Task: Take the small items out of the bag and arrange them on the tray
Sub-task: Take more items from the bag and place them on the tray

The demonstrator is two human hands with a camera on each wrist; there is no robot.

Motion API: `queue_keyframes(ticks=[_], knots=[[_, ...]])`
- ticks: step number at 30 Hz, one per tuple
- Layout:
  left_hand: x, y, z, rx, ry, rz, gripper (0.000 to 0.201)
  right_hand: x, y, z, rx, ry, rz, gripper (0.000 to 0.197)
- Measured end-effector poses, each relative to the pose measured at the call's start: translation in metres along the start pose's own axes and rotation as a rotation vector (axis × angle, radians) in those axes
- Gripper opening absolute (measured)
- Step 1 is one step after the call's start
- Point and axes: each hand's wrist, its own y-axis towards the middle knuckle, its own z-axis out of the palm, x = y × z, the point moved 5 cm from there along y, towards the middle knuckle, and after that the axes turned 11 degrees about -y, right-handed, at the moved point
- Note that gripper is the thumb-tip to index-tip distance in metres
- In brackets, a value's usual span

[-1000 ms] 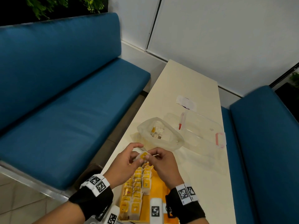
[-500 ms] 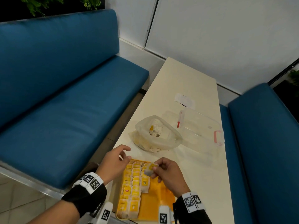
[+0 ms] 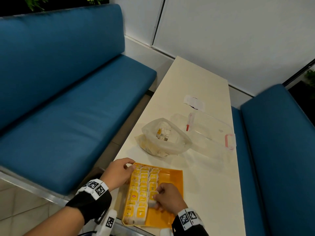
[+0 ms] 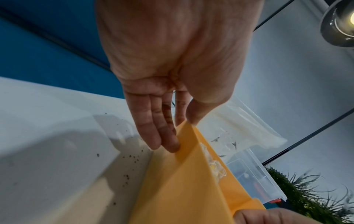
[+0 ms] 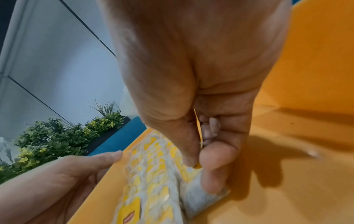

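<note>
An orange tray [image 3: 172,181] lies at the table's near edge with three columns of yellow-tagged tea bags [image 3: 143,184] on its left half. My right hand [image 3: 156,198] pinches one tea bag [image 5: 203,200] between thumb and forefinger and holds it down at the near end of the third column. My left hand [image 3: 131,165] holds the tray's far left corner, thumb on the rim [image 4: 189,128] and fingers [image 4: 164,136] along the outer wall. Beyond the tray sits the clear plastic bag [image 3: 165,138], mouth open, with a few tea bags inside.
A clear plastic box [image 3: 213,132] with pink latches stands right of the bag, and a white slip of paper [image 3: 194,101] lies farther back. Blue benches [image 3: 68,108] flank the narrow cream table [image 3: 204,176]. Dark crumbs [image 4: 132,159] dot the table beside the tray.
My right hand has brought the tea bag from above the tray's far end down to the near end of the third column. My left hand has let it go and taken the tray's corner.
</note>
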Motion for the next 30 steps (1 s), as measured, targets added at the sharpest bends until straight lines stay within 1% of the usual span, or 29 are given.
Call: queue_keyframes(ticks=[11,15,17,18,19,20,22,23,25,26,28,29,30], knots=[[-0.001,-0.003,0.001,-0.001,-0.032,-0.016,0.022,-0.001,0.01,0.004,-0.132,0.021,0.055,0.017],[-0.002,-0.004,0.0,0.004,-0.038,-0.019,0.023,0.002,0.008,0.005,-0.138,0.018,0.069,0.016],[-0.005,-0.004,-0.001,0.015,-0.004,-0.022,0.025,0.008,0.002,0.0,-0.131,0.032,0.076,0.017],[-0.009,-0.003,-0.004,0.008,0.052,0.0,0.027,0.013,-0.003,-0.007,-0.138,0.055,0.078,0.017],[-0.017,0.0,-0.008,-0.019,0.118,0.048,0.029,0.017,-0.008,-0.018,-0.175,0.094,0.074,0.018],[-0.029,0.004,-0.015,-0.065,0.166,0.124,0.029,0.022,-0.014,-0.034,-0.247,0.143,0.068,0.021],[-0.064,0.011,-0.026,-0.132,0.238,0.342,0.025,0.036,-0.032,-0.077,-0.459,0.216,0.048,0.029],[-0.084,0.016,-0.027,-0.128,0.293,0.462,0.027,0.044,-0.041,-0.099,-0.564,0.213,0.034,0.034],[-0.121,0.027,-0.017,-0.03,0.474,0.649,0.042,0.057,-0.049,-0.136,-0.704,0.222,-0.018,0.043],[-0.133,0.035,-0.007,0.042,0.595,0.697,0.051,0.063,-0.048,-0.148,-0.736,0.24,-0.037,0.047],[-0.146,0.051,0.012,0.162,0.861,0.722,0.066,0.074,-0.034,-0.159,-0.75,0.216,-0.062,0.048],[-0.147,0.059,0.02,0.217,0.985,0.713,0.066,0.077,-0.025,-0.159,-0.744,0.192,-0.074,0.041],[-0.148,0.063,0.024,0.252,1.089,0.691,0.058,0.081,-0.02,-0.157,-0.736,0.183,-0.079,0.028]])
